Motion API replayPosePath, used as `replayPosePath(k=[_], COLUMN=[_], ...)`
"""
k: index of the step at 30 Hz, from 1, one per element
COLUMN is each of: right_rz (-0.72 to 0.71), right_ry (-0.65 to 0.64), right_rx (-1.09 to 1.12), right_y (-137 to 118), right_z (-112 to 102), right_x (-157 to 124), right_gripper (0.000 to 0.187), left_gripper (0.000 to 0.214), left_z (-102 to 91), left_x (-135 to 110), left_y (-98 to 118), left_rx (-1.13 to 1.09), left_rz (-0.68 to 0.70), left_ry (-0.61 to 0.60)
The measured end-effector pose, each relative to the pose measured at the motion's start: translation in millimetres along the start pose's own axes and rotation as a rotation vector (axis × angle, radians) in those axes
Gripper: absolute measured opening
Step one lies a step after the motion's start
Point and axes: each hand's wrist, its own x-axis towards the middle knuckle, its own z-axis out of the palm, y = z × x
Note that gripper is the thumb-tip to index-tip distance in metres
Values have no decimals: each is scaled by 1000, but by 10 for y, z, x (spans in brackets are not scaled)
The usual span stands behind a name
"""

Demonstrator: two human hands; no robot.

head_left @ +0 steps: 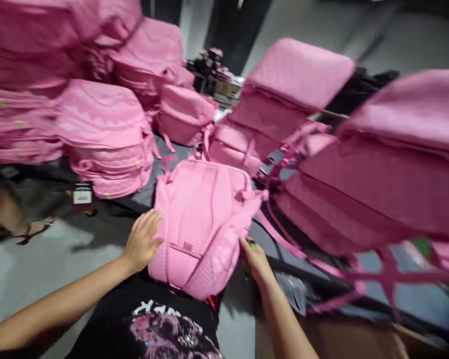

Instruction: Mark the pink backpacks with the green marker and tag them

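Observation:
A pink backpack [204,204] lies in front of me, its padded back panel and shoulder straps facing up and its lower end at my shirt. My left hand [144,240] grips its left side, fingers bent against the fabric. On the opposite side, my right hand [255,257] holds the right edge, with most of its fingers hidden below the bag. Something small and green shows at the right fingers; I cannot make out what it is. Close by on the left stands another pink backpack [105,134] with a black hang tag [82,194].
Stacked pink backpacks [18,75] rise at the left. Large pink bag pieces [392,184] and loose pink straps [284,242] crowd the right. A clear plastic bag [292,291] lies near the table edge. Another person's sandalled foot [33,230] is on the floor at left.

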Motion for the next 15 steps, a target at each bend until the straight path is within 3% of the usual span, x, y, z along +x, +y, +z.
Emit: replayPosePath(k=[3, 4, 6, 8, 10, 13, 15], right_rz=[73, 46, -62, -198, -338, -674, -806], right_ry=[184, 260, 348, 251, 18, 42, 86], right_rx=[-110, -159, -244, -218, -50, -117, -349], right_y=[15, -58, -259, -445, -531, -409, -197], right_z=[-339, -402, -396, -189, 167, 649, 741], right_x=[-126, -172, -260, -290, -204, 61, 161], right_gripper=[45, 51, 59, 62, 60, 50, 42], left_gripper=[62, 64, 66, 66, 64, 45, 40], left_z=[495, 695, 1034, 1213, 1211, 971, 791], left_x=[274, 302, 292, 251, 250, 458, 783], left_y=[79, 85, 38, -61, -155, -158, -21], left_rx=[297, 436, 682, 788, 780, 612, 513], left_rz=[355, 445, 537, 544, 569, 584, 557], left_ry=[-386, -465, -510, -474, -426, -182, 8])
